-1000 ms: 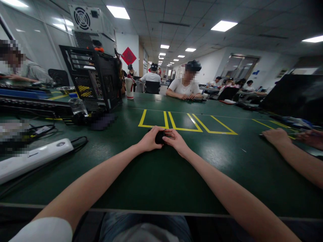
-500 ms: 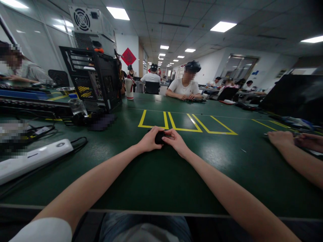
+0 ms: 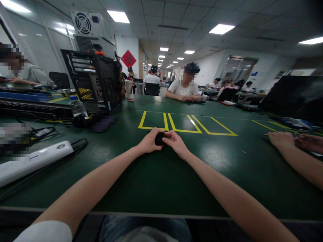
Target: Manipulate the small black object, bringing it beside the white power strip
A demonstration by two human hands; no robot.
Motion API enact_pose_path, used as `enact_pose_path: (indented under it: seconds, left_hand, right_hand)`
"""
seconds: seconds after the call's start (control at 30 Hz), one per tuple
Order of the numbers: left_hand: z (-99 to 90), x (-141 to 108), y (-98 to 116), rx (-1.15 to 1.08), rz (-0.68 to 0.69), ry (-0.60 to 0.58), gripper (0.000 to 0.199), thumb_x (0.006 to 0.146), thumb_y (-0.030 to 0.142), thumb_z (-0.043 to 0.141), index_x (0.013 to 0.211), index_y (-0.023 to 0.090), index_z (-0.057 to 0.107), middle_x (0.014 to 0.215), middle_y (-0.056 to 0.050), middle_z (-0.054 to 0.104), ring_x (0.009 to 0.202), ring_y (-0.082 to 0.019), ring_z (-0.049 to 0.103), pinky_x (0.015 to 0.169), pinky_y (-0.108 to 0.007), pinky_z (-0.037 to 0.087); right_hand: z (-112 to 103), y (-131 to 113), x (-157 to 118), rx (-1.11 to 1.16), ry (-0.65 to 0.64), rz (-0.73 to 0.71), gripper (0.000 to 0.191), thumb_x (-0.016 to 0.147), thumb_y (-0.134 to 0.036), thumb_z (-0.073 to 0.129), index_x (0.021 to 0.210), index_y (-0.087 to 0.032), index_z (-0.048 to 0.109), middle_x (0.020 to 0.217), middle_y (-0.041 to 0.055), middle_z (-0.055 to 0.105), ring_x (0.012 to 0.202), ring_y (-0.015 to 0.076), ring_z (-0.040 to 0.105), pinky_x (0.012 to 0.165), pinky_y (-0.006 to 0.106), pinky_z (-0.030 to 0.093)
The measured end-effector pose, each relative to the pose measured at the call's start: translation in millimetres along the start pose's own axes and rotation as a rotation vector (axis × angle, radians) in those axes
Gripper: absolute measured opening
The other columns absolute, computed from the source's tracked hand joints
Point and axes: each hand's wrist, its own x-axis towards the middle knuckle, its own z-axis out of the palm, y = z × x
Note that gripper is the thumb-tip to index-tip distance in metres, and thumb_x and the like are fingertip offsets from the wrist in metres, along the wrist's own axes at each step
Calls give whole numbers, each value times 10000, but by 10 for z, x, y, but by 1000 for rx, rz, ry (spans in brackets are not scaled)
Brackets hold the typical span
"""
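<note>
A small black object (image 3: 159,139) is between my two hands, low over the green table (image 3: 141,188); its kind cannot be made out. My left hand (image 3: 149,142) wraps around its left side, thumb below and fingers above. From the right, my right hand (image 3: 174,141) pinches its edge with thumb and fingertips. Much of the object is covered by my fingers. Just beyond my hands, yellow tape outlines (image 3: 152,128) mark the tabletop.
To the left lie a white power strip (image 3: 37,160) with a black cable, a clear bottle (image 3: 77,108) and a black computer case (image 3: 101,80). A white cup (image 3: 129,90) stands beyond. Another person's hand (image 3: 281,138) is at the right; a person (image 3: 184,89) sits opposite.
The view has tilted up very slightly, so the scene sits a little lower. My hands keep nearly the same hold on the black object.
</note>
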Motion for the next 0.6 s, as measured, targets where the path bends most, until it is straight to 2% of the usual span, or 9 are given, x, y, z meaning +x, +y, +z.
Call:
enact_pose_path:
  seconds: [0.2, 0.33, 0.5, 0.6]
  left_hand:
    - [-11, 4, 7, -1, -28, -4, 602, 569, 195, 656, 1106, 210, 385, 1072, -43, 461, 1003, -216, 467, 879, -373, 401]
    - [-20, 2, 19, -11, -27, -9, 595, 575, 187, 644, 1111, 213, 386, 1062, -41, 465, 991, -212, 473, 859, -369, 410]
    - [-18, 6, 21, -4, -40, -6, 600, 571, 196, 656, 1106, 217, 385, 1080, -44, 461, 1015, -221, 465, 884, -383, 398]
    - [-15, 8, 15, -6, -36, -7, 600, 570, 193, 656, 1105, 217, 385, 1076, -43, 464, 1009, -218, 470, 882, -383, 401]
  right_hand:
    - [-4, 3, 15, -25, 6, 79, 308, 679, -281, 616, 955, -194, 510, 1007, 40, 547, 951, 171, 535, 876, 383, 414]
    - [-16, -9, -9, 45, -50, 43, 327, 645, -251, 650, 930, -214, 495, 986, 12, 536, 949, 158, 541, 874, 357, 423]
    - [-19, -35, -10, -3, 1, 5, 218, 683, -292, 616, 859, -204, 522, 903, 7, 547, 885, 138, 538, 864, 348, 417]
    - [-21, -26, 6, -16, 13, 29, 270, 681, -291, 618, 916, -205, 517, 936, 18, 548, 897, 146, 537, 859, 356, 420]
